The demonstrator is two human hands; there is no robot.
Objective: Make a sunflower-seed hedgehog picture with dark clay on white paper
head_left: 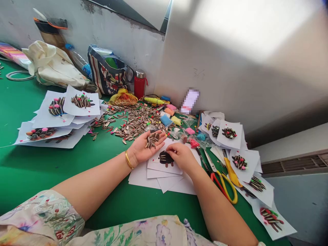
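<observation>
Several seeds [153, 140] rest in the open left hand [142, 151]; at its three o'clock the right hand [182, 157] pinches shut against a dark blob [165, 158].

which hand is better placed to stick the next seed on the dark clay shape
Probably the right hand: its fingertips rest at the dark clay shape, while the left hand lies palm up, cupping seeds.

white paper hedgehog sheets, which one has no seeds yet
The white paper sheet under the right hand: its dark brown clay body is bare, the others bristle with striped seeds.
</observation>
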